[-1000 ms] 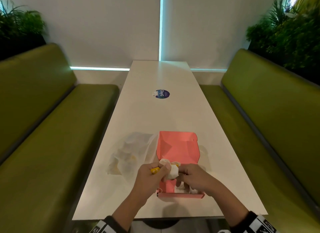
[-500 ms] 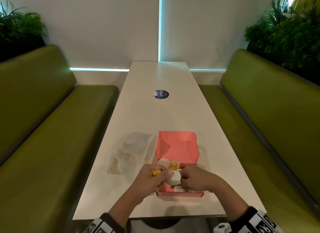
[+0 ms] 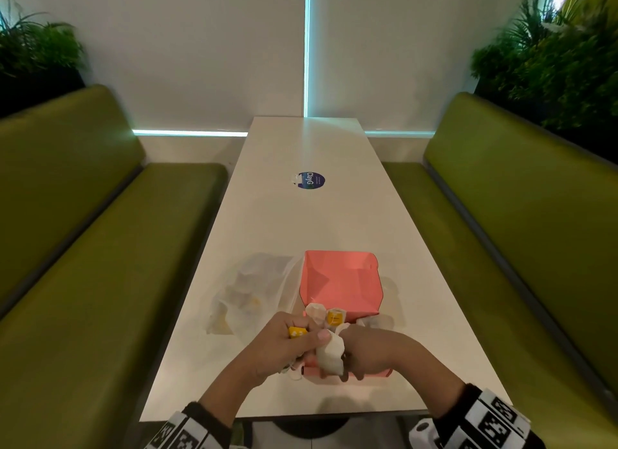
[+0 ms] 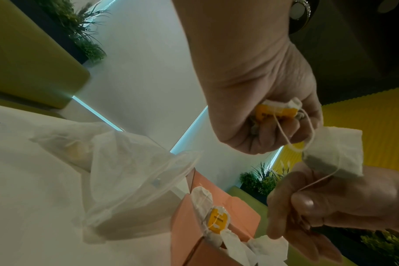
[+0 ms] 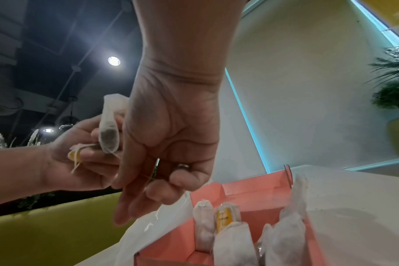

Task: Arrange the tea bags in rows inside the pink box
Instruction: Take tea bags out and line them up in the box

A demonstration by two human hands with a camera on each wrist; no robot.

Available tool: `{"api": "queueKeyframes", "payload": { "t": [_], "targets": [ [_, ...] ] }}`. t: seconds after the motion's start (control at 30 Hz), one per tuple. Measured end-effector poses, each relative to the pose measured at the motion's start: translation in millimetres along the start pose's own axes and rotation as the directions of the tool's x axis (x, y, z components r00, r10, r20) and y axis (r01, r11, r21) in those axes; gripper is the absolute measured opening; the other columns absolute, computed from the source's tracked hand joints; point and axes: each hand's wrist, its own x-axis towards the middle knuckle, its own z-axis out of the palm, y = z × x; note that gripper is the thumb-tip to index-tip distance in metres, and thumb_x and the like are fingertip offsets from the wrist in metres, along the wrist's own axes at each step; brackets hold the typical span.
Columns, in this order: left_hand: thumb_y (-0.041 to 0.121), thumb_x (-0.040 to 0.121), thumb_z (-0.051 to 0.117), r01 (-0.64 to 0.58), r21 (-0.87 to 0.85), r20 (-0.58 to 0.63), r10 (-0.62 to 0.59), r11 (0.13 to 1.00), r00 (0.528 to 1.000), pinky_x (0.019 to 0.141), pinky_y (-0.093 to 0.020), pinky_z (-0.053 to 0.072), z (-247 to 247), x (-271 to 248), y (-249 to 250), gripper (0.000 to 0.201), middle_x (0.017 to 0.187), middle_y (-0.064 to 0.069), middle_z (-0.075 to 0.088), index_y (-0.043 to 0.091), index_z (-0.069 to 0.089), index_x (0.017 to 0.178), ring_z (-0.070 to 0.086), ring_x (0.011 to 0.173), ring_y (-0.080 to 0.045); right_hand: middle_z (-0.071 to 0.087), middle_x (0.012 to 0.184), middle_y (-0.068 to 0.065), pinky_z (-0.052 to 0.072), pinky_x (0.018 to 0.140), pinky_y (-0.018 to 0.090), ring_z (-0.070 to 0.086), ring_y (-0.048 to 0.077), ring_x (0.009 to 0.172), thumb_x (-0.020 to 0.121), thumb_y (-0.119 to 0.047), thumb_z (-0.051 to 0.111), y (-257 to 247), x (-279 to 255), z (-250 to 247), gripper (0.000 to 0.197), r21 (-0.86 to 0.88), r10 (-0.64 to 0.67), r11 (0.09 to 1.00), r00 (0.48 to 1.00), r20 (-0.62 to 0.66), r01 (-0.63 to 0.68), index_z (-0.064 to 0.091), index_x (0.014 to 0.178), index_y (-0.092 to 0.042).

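Hands meet just above the near end of the pink box (image 3: 341,281), which lies open on the white table (image 3: 301,221) with its lid flap folded back toward the far side. The left hand (image 3: 284,345) is curled into a loose fist over the box's near-left corner, its fingers closed round a yellow tag (image 4: 275,113) and a small bunch of string and paper. From that tag a thin string (image 4: 282,133) loops down to a white tea bag (image 4: 335,153), which hangs between the two hands, outside the left fist and above the box's near edge. The right hand (image 3: 371,351) is over the near-right part of the box; its thumb and forefinger seem to pinch the string just under the bag, though the wrist view leaves the exact contact unclear, and the other fingers (image 5: 134,201) hang half curled toward the box. Inside the box, several tea bags (image 5: 235,239) stand upright in a cluster at the near end, one showing a yellow tag, while the far half of the box floor is bare pink card. Touching the box's left side lies a crumpled clear plastic bag (image 3: 247,291) with more tea bags dimly visible through it. Beyond the box, near the table's middle, is a round blue sticker (image 3: 311,180).
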Motion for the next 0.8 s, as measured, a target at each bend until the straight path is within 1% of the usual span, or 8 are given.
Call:
{"api": "queueKeyframes", "payload": {
  "t": [0.1,0.2,0.27,0.37,0.47,0.63,0.7,0.8],
  "targets": [
    [0.017,0.090,0.060,0.019,0.069,-0.040,-0.017,0.997,0.999,0.043,-0.008,0.033,1,2,-1,0.028,0.048,0.009,0.053,0.017,0.064,0.063,0.045,0.039,-0.001,0.058,0.067,0.001,0.041,0.056,0.022,0.049,0.013,0.055,0.086,-0.001,0.052,-4,-3,-4,0.014,0.053,0.006,0.999,0.999,-0.045,-0.004,0.063,0.091,-0.006],
    [0.021,0.090,0.062,0.027,0.139,-0.040,-0.022,0.990,0.999,0.044,-0.010,0.033,1,3,-6,0.025,0.052,0.004,0.052,0.005,0.066,0.070,0.042,0.041,-0.001,0.062,0.076,0.005,0.049,0.059,0.032,0.059,0.020,0.061,0.087,-0.005,0.050,-4,-4,-10,0.019,-0.026,-0.049,0.999,0.987,-0.152,0.045,0.060,0.103,-0.009],
    [0.024,0.089,0.063,0.039,0.177,-0.053,-0.030,0.983,0.998,0.045,-0.011,0.033,1,5,-11,0.027,0.053,0.002,0.052,-0.001,0.067,0.077,0.042,0.043,-0.002,0.063,0.071,0.000,0.048,0.059,0.032,0.062,0.021,0.064,0.086,-0.006,0.052,1,-1,-10,0.012,-0.026,-0.059,0.998,0.976,-0.210,0.055,0.062,0.086,-0.012],
    [0.027,0.088,0.065,0.035,0.211,-0.090,-0.017,0.977,0.996,0.048,-0.012,0.034,2,7,-14,0.025,0.053,0.005,0.053,0.008,0.069,0.072,0.044,0.047,-0.003,0.052,0.055,-0.013,0.041,0.053,0.022,0.053,0.004,0.049,0.088,-0.015,0.056,3,0,-10,0.023,0.111,-0.039,0.991,0.954,-0.297,0.075,0.057,0.064,-0.016],
    [0.026,0.088,0.065,0.031,0.236,-0.134,0.000,0.971,0.991,0.049,-0.010,0.034,2,10,-15,0.026,0.049,0.013,0.053,0.026,0.066,0.062,0.045,0.046,0.000,0.061,0.062,-0.007,0.047,0.055,0.030,0.062,0.010,0.048,0.088,-0.014,0.056,6,-2,-9,0.018,0.388,0.027,0.916,0.949,-0.315,0.102,0.064,0.084,0.002],
    [0.029,0.087,0.065,0.017,0.255,-0.190,0.034,0.967,0.981,0.054,-0.017,0.039,0,12,-21,0.030,0.051,0.013,0.055,0.036,0.065,0.058,0.048,0.054,-0.005,0.067,0.074,0.005,0.043,0.053,0.027,0.065,0.016,0.053,0.091,-0.014,0.055,5,-7,-11,0.025,0.589,0.060,0.800,0.962,-0.265,0.113,0.064,0.091,0.009],
    [0.032,0.086,0.065,0.015,0.265,-0.205,0.041,0.964,0.978,0.054,-0.018,0.038,1,13,-23,0.032,0.051,0.012,0.054,0.040,0.065,0.056,0.047,0.054,-0.005,0.066,0.072,0.006,0.044,0.053,0.026,0.066,0.016,0.055,0.090,-0.023,0.061,4,-7,-11,0.032,0.606,0.066,0.787,0.960,-0.271,0.117,0.065,0.093,0.008],
    [0.029,0.086,0.066,-0.003,0.282,-0.216,0.067,0.959,0.974,0.054,-0.014,0.035,3,13,-21,0.036,0.049,0.016,0.054,0.045,0.063,0.054,0.046,0.051,-0.002,0.069,0.075,0.006,0.048,0.059,0.024,0.067,0.015,0.061,0.085,-0.018,0.067,4,-6,-10,0.014,0.559,0.048,0.816,0.946,-0.322,0.149,0.070,0.095,-0.007]
  ]
}}
